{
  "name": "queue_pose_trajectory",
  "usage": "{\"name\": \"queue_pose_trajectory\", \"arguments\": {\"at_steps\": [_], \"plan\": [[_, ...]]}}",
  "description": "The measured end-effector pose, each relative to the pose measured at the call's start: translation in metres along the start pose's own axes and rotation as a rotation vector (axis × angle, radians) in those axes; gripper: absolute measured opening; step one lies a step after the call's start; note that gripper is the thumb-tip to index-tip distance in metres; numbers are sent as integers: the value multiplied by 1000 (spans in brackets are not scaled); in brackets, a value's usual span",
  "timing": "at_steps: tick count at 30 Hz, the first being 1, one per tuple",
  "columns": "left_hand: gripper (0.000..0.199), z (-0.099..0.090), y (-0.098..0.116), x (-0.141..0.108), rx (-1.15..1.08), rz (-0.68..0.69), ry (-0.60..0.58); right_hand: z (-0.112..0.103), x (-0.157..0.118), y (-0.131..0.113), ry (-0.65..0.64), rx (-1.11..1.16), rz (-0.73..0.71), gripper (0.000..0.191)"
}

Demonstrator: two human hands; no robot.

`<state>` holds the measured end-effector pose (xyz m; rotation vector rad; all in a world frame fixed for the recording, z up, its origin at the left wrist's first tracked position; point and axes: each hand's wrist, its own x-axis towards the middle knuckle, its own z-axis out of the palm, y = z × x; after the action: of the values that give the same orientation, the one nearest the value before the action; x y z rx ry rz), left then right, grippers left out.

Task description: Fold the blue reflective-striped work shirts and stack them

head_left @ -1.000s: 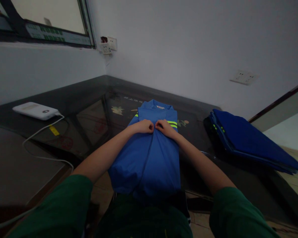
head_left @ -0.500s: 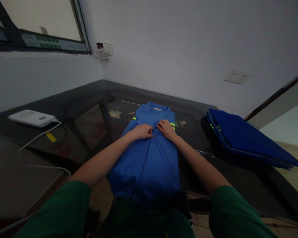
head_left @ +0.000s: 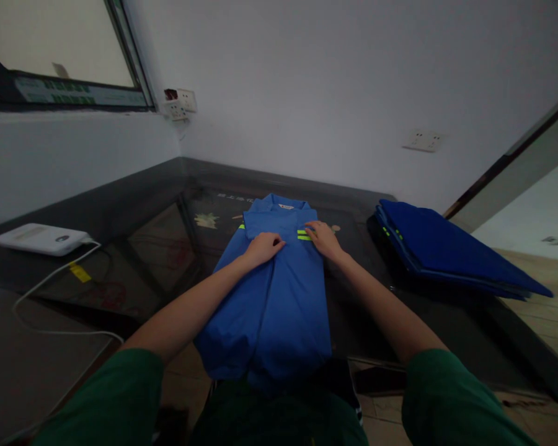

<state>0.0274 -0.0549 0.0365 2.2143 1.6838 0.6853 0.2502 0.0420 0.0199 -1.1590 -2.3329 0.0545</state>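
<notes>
A blue work jacket (head_left: 288, 297) lies partly folded, back up, on the dark table, its collar with a white label at the far end and its near end hanging over the front edge. My left hand (head_left: 264, 248) is closed, thumb and fingers pinching cloth near the middle of the jacket. At the jacket's right edge my right hand (head_left: 324, 238) has its fingers bent onto the fabric, beside two yellow-green stripes (head_left: 304, 235). The fingertips of that hand are partly hidden, but they appear to grip the edge.
To the right, a stack of folded darker blue garments (head_left: 441, 248) overhangs the table edge. A white device (head_left: 41, 239) with a cable sits at the left on the dark glossy table (head_left: 158, 186). Walls with sockets (head_left: 423, 140) stand behind.
My right hand has moved from the jacket's middle to its right edge, and the striped cloth there now lies spread and visible. My left hand stays near the middle. The view has shifted slightly.
</notes>
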Motion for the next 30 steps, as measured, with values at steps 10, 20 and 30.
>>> {"name": "queue_pose_trajectory", "arguments": {"at_steps": [10, 20, 30], "plan": [[16, -2, 8, -3, 117, -109, -24, 12, -15, 1, -73, -96, 41, 37], [20, -6, 10, -4, 166, -92, -66, 5, -10, -50, -122, 39, -235, 20], [27, -1, 0, 0, 104, -64, -72, 16, -7, -41, -182, 155, -232, 15]]}}
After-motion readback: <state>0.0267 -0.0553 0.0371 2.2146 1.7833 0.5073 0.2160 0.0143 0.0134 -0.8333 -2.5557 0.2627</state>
